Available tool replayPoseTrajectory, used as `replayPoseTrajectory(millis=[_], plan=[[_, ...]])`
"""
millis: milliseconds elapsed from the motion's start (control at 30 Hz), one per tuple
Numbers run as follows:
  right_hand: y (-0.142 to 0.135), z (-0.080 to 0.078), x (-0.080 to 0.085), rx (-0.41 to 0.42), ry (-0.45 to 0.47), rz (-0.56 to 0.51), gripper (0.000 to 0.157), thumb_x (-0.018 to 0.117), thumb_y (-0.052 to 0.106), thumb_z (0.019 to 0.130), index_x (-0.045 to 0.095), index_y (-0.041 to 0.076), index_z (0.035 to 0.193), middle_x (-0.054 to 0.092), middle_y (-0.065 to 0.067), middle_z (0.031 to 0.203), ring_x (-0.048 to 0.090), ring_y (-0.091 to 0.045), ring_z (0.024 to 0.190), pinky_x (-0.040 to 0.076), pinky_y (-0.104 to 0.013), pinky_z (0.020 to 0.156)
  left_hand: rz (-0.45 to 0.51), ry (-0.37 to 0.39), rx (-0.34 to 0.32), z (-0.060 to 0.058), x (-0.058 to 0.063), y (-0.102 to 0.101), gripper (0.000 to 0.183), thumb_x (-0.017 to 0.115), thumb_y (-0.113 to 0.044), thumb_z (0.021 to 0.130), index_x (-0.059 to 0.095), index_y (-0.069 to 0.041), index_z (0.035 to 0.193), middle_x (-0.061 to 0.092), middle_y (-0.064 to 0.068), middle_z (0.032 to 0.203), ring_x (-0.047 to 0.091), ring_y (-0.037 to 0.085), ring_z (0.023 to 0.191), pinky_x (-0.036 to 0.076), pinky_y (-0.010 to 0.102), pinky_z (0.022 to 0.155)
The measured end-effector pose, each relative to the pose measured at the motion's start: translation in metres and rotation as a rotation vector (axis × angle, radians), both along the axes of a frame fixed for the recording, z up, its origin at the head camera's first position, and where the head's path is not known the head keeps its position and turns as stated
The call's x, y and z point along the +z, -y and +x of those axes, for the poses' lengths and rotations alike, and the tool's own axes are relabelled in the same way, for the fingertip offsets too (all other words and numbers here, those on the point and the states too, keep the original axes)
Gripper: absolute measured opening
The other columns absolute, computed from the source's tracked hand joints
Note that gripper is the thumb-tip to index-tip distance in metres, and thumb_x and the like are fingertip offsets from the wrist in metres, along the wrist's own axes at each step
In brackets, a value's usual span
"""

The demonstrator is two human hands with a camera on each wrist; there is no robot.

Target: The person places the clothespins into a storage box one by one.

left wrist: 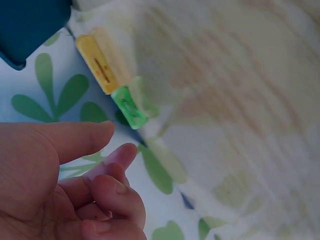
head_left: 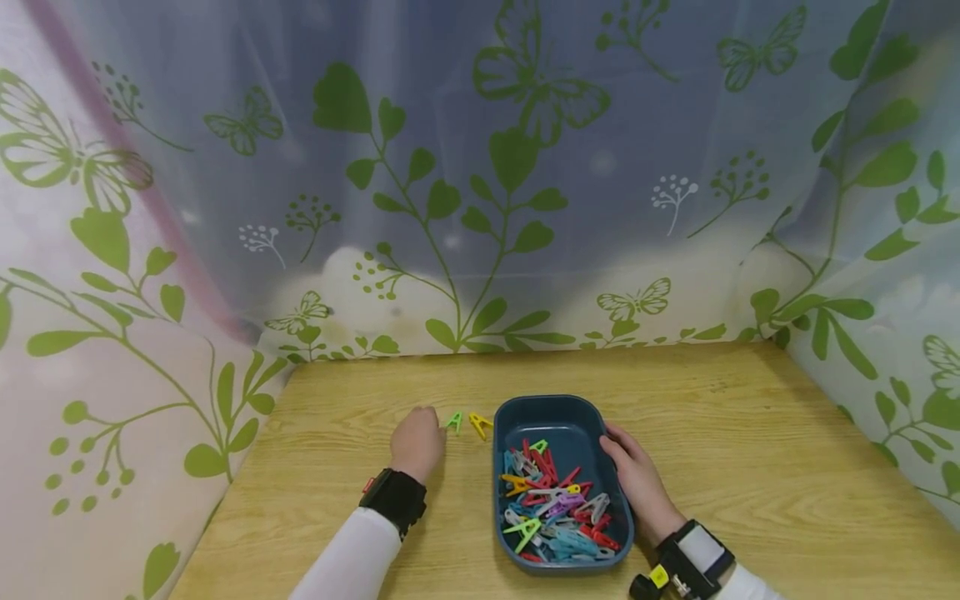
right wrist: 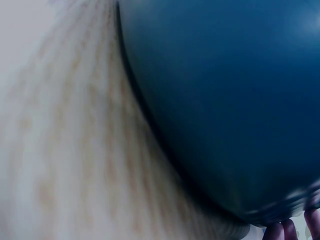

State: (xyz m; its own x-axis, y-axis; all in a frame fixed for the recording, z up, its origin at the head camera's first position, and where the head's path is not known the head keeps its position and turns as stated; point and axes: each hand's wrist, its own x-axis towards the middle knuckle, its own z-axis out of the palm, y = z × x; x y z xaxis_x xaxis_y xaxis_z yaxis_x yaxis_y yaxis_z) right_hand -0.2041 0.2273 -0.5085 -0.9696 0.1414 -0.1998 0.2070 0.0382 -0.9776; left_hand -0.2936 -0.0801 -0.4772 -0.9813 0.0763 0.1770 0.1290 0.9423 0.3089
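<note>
A green clothespin (head_left: 454, 422) and a yellow clothespin (head_left: 480, 426) lie side by side on the table, left of a dark blue plastic tub (head_left: 555, 403). My left hand (head_left: 417, 443) is just left of the green one. In the left wrist view, the thumb (left wrist: 82, 139) stands apart from the loosely bent fingers, and nothing is between them. With thumb at the rim and fingers along the outer wall, my right hand (head_left: 641, 482) holds the tub's right side. Mixed clothespins (head_left: 558, 504) in red, blue, purple, grey and green are heaped inside, mostly toward the near end.
The wood-grain table (head_left: 735, 450) runs back to a hanging curtain (head_left: 450, 208) printed with green leaves and butterflies. More of this cloth encloses the left and right sides. Each wrist wears a black strap (head_left: 393, 502).
</note>
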Motion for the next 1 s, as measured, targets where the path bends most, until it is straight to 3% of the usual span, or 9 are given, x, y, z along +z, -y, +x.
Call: replayPoseTrajectory(millis=[300,600,1000], plan=[[0.0,0.0,0.0,0.011,-0.01,0.002,0.063,0.044,0.044,0.11,0.03,0.008,0.16,0.032,-0.02,0.164,0.04,-0.038,0.147,0.033,-0.055,0.119,-0.011,0.033,-0.013,-0.009,-0.009,0.002,0.012,0.073,-0.011,0.093,0.069,0.0,0.089,0.066,0.014,0.085,0.069,0.03,0.077,0.056,0.043,0.064],[-0.001,-0.001,0.0,0.014,0.003,-0.006,0.064,0.044,0.045,0.11,0.029,0.008,0.16,0.03,-0.019,0.165,0.036,-0.039,0.149,0.031,-0.057,0.12,-0.044,0.008,-0.03,-0.013,-0.011,-0.003,0.009,0.075,-0.009,0.092,0.072,-0.002,0.088,0.067,0.013,0.084,0.069,0.029,0.076,0.057,0.043,0.063],[0.0,-0.002,0.001,0.006,0.015,-0.005,0.064,0.044,0.045,0.11,0.03,0.008,0.159,0.031,-0.02,0.165,0.037,-0.039,0.149,0.032,-0.057,0.12,-0.045,-0.008,0.007,-0.018,-0.013,-0.002,0.017,0.061,0.003,0.094,0.074,0.0,0.084,0.073,0.016,0.085,0.072,0.032,0.077,0.059,0.045,0.062]])
